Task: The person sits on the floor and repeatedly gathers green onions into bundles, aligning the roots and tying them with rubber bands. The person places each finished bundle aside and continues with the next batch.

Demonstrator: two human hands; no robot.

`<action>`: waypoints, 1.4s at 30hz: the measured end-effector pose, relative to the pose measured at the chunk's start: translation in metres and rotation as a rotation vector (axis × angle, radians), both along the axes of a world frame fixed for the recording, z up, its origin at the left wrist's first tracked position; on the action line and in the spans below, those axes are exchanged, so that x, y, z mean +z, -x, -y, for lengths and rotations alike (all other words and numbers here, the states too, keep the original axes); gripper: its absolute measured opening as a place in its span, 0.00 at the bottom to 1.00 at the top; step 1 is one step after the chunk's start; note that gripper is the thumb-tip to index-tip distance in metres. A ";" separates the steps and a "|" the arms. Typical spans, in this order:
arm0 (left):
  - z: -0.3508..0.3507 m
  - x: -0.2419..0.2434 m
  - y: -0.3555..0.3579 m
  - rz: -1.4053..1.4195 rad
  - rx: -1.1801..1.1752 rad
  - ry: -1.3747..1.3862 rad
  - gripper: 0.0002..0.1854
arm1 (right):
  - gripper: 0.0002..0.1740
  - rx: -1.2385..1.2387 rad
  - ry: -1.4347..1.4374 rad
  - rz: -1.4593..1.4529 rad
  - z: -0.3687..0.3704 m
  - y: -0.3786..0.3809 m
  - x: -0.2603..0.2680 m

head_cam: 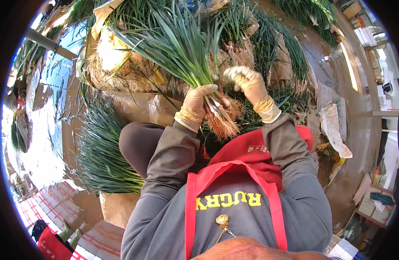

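My left hand (196,99), in a pale rubber glove, grips a bunch of green garlic (194,70) just above its bulbs. Long green leaves fan up and away to the left, while the pinkish-white bulbs and stringy roots (223,125) hang toward my lap. To the right of the stems is my right hand (246,83), gloved likewise, with its fingers curled and apart from the bunch. Whether anything is between those fingers cannot be made out. Beyond both hands lies a large rooted heap of green garlic (137,73), partly hidden by the held leaves.
Beside my left knee lies a thick pile of green garlic (103,152) on brown sheeting (116,208). More bundles (293,55) rest at the far right. Loose leaves (277,97) litter the ground before me. At the lower left, part of another person (55,242) shows.
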State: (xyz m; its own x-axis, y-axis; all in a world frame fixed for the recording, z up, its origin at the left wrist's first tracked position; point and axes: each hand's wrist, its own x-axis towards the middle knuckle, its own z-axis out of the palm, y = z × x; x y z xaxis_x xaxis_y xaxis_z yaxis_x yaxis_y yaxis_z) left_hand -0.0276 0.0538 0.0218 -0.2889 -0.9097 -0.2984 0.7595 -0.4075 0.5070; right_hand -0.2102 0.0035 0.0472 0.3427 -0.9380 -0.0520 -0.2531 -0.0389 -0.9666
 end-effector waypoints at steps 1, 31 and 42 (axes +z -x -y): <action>0.000 0.000 0.001 -0.043 0.031 0.039 0.14 | 0.11 -0.154 0.058 -0.036 0.005 0.000 -0.001; 0.009 0.013 -0.005 -0.207 0.066 -0.019 0.16 | 0.27 -0.201 0.139 -1.161 0.144 -0.033 -0.034; 0.016 -0.013 -0.008 0.032 -0.210 -0.063 0.13 | 0.17 0.215 0.325 -0.431 -0.008 -0.003 -0.017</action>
State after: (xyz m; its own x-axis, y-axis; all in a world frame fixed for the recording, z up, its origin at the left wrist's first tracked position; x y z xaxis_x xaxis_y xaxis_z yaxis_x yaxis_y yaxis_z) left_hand -0.0200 0.0379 0.0085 -0.4596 -0.8098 -0.3648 0.6386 -0.5867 0.4980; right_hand -0.2067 0.0112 0.0298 0.5394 -0.8406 0.0496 -0.5745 -0.4105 -0.7081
